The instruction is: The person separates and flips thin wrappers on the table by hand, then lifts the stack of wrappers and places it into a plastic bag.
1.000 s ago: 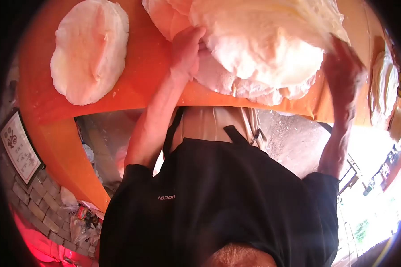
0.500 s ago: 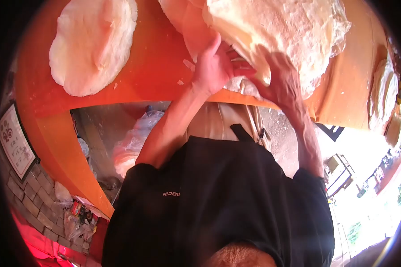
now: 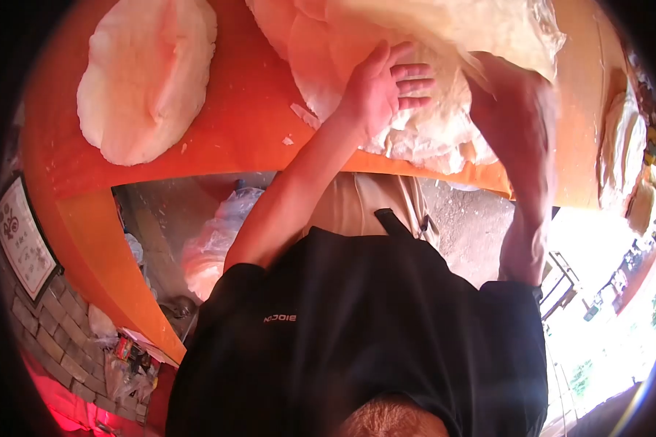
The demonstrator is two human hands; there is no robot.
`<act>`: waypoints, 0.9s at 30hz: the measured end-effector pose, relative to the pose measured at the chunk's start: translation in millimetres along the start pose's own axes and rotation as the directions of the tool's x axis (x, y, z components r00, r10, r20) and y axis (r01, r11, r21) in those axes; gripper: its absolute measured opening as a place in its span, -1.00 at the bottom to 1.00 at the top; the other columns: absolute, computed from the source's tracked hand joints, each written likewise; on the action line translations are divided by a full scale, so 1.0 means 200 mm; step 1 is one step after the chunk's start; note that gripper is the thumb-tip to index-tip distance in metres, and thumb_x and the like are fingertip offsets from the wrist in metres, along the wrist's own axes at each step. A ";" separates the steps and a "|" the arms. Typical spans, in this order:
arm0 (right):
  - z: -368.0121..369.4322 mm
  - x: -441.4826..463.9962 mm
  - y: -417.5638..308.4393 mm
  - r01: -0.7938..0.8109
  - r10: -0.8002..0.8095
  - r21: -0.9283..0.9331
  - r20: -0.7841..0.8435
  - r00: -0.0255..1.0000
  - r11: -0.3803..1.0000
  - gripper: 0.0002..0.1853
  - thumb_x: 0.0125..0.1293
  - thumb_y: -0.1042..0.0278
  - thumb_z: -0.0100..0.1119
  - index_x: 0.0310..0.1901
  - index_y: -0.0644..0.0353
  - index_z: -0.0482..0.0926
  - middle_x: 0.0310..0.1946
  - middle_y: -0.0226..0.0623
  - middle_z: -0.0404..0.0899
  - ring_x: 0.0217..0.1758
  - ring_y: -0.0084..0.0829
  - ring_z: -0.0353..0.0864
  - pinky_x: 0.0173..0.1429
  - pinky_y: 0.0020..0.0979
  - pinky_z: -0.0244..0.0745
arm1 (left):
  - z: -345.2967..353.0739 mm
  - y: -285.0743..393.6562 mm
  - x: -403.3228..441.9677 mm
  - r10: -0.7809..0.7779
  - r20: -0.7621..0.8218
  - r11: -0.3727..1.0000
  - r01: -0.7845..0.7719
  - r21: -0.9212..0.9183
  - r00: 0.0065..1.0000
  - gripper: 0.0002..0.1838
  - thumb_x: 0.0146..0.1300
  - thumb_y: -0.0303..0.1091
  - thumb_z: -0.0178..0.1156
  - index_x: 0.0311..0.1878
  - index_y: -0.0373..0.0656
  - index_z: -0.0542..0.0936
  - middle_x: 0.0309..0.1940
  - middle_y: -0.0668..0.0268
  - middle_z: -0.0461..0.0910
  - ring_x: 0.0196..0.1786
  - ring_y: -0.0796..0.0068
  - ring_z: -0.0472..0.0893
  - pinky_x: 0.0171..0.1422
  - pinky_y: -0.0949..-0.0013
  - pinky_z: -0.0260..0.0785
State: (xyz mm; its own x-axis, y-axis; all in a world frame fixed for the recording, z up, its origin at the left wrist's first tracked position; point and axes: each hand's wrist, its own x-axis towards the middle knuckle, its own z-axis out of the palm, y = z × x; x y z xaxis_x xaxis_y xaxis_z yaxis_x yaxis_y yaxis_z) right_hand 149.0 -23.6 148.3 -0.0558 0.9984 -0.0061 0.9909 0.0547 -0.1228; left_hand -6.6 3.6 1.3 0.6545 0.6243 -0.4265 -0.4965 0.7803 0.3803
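A stack of large, thin, pale sheets that look like flatbread lies on the orange-covered table, its near edges crinkled and ragged. Over the left part of this stack is my left hand, open, palm showing and fingers stretched to the right. My right hand is bent at the stack's right side, fingers closed on the edge of the top flatbread sheet, which is raised and smeared by motion. The right fingertips are partly hidden. A few small flakes lie near the stack.
Another pale oval sheet lies on the table at the left. More pale sheets are stacked at the far right. Below the table edge is a clear plastic bag. A framed sign stands at the left.
My right hand has moved right and up, drawing the top sheet's edge with it. My left hand has shifted right and up and its fingers are spread. More of the lower sheets shows.
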 end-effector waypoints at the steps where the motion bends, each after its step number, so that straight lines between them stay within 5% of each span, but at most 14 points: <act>1: 0.08 0.04 0.08 0.010 -0.010 0.006 0.045 0.999 1.000 -0.82 0.26 0.29 0.13 -0.15 0.01 0.65 -0.42 -0.13 0.64 -0.38 -0.15 0.65 -0.26 -0.24 0.54 | -0.04 -0.03 0.04 -0.002 -0.068 1.000 0.003 0.023 0.998 -0.36 0.37 0.20 -0.17 0.30 -0.10 0.25 0.22 -0.12 0.37 0.26 -0.16 0.39 0.31 -0.13 0.24; 3: 0.18 0.15 0.31 0.005 -0.004 -0.011 0.092 0.996 1.000 -0.80 0.27 0.26 0.12 -0.13 0.04 0.65 -0.41 -0.12 0.64 -0.37 -0.15 0.65 -0.28 -0.25 0.54 | -0.07 -0.03 0.05 -0.017 -0.069 0.999 0.019 0.026 0.997 -0.36 0.37 0.20 -0.16 0.31 -0.08 0.23 0.21 -0.11 0.37 0.25 -0.14 0.40 0.31 -0.10 0.25; 5: -0.02 0.23 0.41 -0.076 0.073 -0.113 -0.031 0.997 0.991 -0.77 0.26 0.22 0.12 -0.14 0.10 0.64 -0.40 -0.10 0.64 -0.37 -0.15 0.66 -0.29 -0.24 0.54 | -0.08 -0.02 0.06 -0.019 -0.066 0.999 0.021 0.041 0.998 -0.36 0.37 0.19 -0.15 0.32 -0.07 0.22 0.21 -0.10 0.38 0.25 -0.12 0.41 0.30 -0.08 0.26; 9: -0.61 0.19 0.20 -0.210 0.117 -0.214 -0.378 0.918 0.954 -0.68 0.24 0.16 0.12 -0.14 0.22 0.63 -0.39 -0.04 0.64 -0.36 -0.14 0.66 -0.32 -0.23 0.55 | -0.05 -0.02 0.04 -0.017 -0.091 0.996 0.024 0.086 0.996 -0.34 0.37 0.18 -0.13 0.35 -0.08 0.18 0.19 -0.09 0.40 0.22 -0.07 0.44 0.29 -0.04 0.29; 11: -0.67 0.11 0.04 -0.286 0.179 -0.216 -0.409 0.895 0.933 -0.64 0.22 0.13 0.12 -0.14 0.28 0.62 -0.39 -0.02 0.64 -0.36 -0.13 0.67 -0.33 -0.23 0.55 | -0.06 0.00 -0.01 -0.053 -0.164 0.994 0.068 0.090 0.985 -0.37 0.39 0.07 -0.04 0.33 -0.18 0.20 0.13 -0.05 0.45 0.13 0.02 0.52 0.21 0.07 0.39; 14: -0.28 0.02 0.04 -0.210 0.180 -0.132 -0.207 0.962 0.969 -0.68 0.21 0.22 0.06 -0.15 0.25 0.62 -0.35 -0.04 0.64 -0.30 -0.13 0.66 -0.27 -0.22 0.54 | -0.13 0.04 -0.22 0.107 -0.280 0.885 0.037 0.464 0.954 -0.45 0.38 -0.09 0.08 0.26 -0.28 0.29 0.04 0.00 0.50 0.05 0.14 0.58 0.10 0.19 0.48; 16: 0.12 -0.03 0.10 -0.014 0.013 0.033 0.006 1.000 0.999 -0.73 0.19 0.45 -0.05 -0.16 0.07 0.64 -0.29 -0.13 0.64 -0.20 -0.12 0.65 -0.13 -0.21 0.53 | -0.16 0.05 -0.35 0.238 -0.402 0.849 0.012 0.529 0.884 -0.53 0.35 -0.19 0.13 0.18 -0.32 0.37 -0.05 0.06 0.53 -0.01 0.20 0.62 0.04 0.25 0.52; 18: 0.49 -0.06 0.12 -0.038 0.030 0.023 0.286 0.958 0.999 -0.81 0.07 0.48 0.03 -0.28 0.12 0.61 -0.39 -0.13 0.61 -0.30 -0.04 0.61 -0.21 -0.11 0.48 | -0.19 0.05 -0.38 0.261 -0.470 0.864 0.013 0.503 0.843 -0.61 0.34 -0.25 0.16 0.10 -0.32 0.43 -0.13 0.12 0.55 -0.08 0.26 0.64 -0.01 0.30 0.54; 21: 0.50 -0.10 0.09 0.029 -0.040 0.151 0.076 0.996 0.988 -0.88 0.02 0.49 0.06 -0.38 0.13 0.56 -0.47 -0.15 0.57 -0.39 -0.05 0.61 -0.28 -0.12 0.51 | -0.20 0.02 -0.35 0.091 -0.468 0.961 0.047 0.274 0.879 -0.74 0.32 -0.29 0.17 -0.06 -0.27 0.50 -0.28 0.25 0.56 -0.27 0.43 0.63 -0.11 0.37 0.57; 24: 0.42 -0.09 0.01 0.032 -0.040 0.136 0.056 0.998 0.990 -0.93 0.02 0.48 0.08 -0.41 0.14 0.51 -0.47 -0.12 0.54 -0.39 -0.05 0.61 -0.30 -0.13 0.53 | -0.22 -0.07 -0.29 0.128 -0.348 0.911 0.028 0.411 0.928 -0.77 0.32 -0.32 0.17 -0.10 -0.28 0.51 -0.27 0.25 0.55 -0.30 0.47 0.61 -0.15 0.36 0.59; 26: 0.53 -0.13 -0.05 0.085 -0.089 0.165 0.016 0.996 0.983 -0.93 0.02 0.47 0.09 -0.40 0.13 0.49 -0.44 -0.12 0.54 -0.36 -0.06 0.61 -0.29 -0.13 0.53 | -0.18 -0.09 -0.27 0.038 -0.356 0.950 0.076 0.303 0.934 -0.80 0.31 -0.36 0.15 -0.11 -0.30 0.52 -0.25 0.23 0.56 -0.30 0.45 0.61 -0.18 0.37 0.60; 27: 0.55 -0.13 -0.08 0.034 -0.054 0.098 0.211 0.976 0.995 -0.71 0.15 0.43 0.10 -0.06 0.09 0.58 -0.27 -0.15 0.60 -0.25 -0.12 0.62 -0.20 -0.21 0.53 | -0.16 -0.08 -0.27 0.012 -0.353 0.954 0.095 0.284 0.935 -0.80 0.30 -0.37 0.15 -0.11 -0.30 0.53 -0.24 0.23 0.57 -0.30 0.45 0.61 -0.18 0.37 0.60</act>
State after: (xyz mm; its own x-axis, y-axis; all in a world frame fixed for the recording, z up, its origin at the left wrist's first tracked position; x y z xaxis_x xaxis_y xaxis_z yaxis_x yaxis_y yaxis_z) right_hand 121.4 -51.3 40.4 -0.1340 0.9687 -0.2088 0.9717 0.0871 -0.2198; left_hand -52.6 -40.8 -8.0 0.4049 0.6063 -0.6844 -0.2492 0.7933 0.5555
